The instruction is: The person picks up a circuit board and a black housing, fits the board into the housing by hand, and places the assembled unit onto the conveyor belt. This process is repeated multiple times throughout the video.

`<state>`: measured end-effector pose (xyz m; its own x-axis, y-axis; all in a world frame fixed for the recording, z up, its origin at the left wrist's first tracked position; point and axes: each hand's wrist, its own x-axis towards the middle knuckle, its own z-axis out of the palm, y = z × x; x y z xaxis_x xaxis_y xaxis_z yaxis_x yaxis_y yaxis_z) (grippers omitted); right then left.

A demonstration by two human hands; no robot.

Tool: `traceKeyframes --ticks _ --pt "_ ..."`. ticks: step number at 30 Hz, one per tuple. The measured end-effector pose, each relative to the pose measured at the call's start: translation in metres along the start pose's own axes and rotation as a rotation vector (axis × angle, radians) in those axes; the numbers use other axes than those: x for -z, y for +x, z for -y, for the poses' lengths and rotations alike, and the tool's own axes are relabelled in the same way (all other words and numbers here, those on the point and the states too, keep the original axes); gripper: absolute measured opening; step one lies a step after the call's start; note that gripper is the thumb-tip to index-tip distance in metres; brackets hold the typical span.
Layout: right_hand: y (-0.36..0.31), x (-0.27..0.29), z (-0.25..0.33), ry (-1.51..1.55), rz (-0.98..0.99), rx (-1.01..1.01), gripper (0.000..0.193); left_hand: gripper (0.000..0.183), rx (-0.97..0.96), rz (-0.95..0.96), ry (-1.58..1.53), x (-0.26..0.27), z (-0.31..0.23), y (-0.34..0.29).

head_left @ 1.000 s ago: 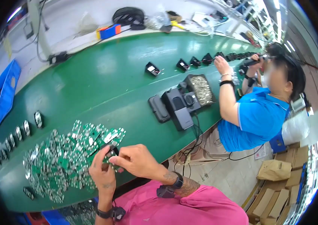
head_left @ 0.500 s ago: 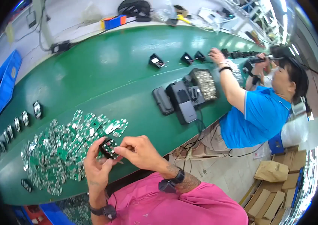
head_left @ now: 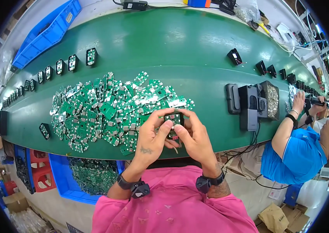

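Both hands are wrapped around a small black plastic case with a circuit board [head_left: 176, 118] seated in its open face. My left hand [head_left: 152, 136] holds its left side, thumb on the board. On the other side, my right hand [head_left: 198, 139] curls round with its thumb also pressing the board. Reddish parts show at the board's top and bottom; the case's underside is hidden by my fingers. Just beyond and left of my hands spreads a heap of loose green circuit boards [head_left: 106, 110]. A filled black case [head_left: 44, 131] lies left of the heap.
A row of board-filled cases [head_left: 72, 62] runs along the left. Empty black cases [head_left: 234, 57] line the far right. A grey device [head_left: 248, 108] stands beside a box of small metal parts [head_left: 272, 99]. A co-worker in blue [head_left: 294, 155] works at right; a blue bin [head_left: 61, 182] sits below.
My view has swung left. My right hand has gone from fingertips at the board to gripping the case's right side, and both thumbs now press on the board.
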<state>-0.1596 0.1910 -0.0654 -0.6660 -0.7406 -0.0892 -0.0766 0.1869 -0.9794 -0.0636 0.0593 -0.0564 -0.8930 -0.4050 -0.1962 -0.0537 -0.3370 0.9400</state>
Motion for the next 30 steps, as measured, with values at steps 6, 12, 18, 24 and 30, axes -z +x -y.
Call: traceKeyframes --ticks 6,12,18,24,30 --pt "-0.001 -0.002 0.013 -0.133 -0.015 0.083 0.053 0.034 0.037 0.025 0.04 0.004 0.004 0.006" --pt "0.003 -0.001 0.012 -0.108 0.019 0.045 0.051 0.034 0.061 0.036 0.001 0.006 0.004 0.009" --pt "0.004 -0.009 0.006 -0.15 -0.075 0.016 0.046 0.035 0.048 0.036 0.055 0.006 0.007 0.01" --pt "0.005 -0.014 0.0 -0.133 -0.119 0.131 0.045 0.034 0.01 0.019 0.111 0.005 0.006 0.009" --pt "0.007 -0.016 -0.01 -0.23 -0.152 0.259 0.045 0.033 -0.013 -0.008 0.152 0.003 0.007 0.008"
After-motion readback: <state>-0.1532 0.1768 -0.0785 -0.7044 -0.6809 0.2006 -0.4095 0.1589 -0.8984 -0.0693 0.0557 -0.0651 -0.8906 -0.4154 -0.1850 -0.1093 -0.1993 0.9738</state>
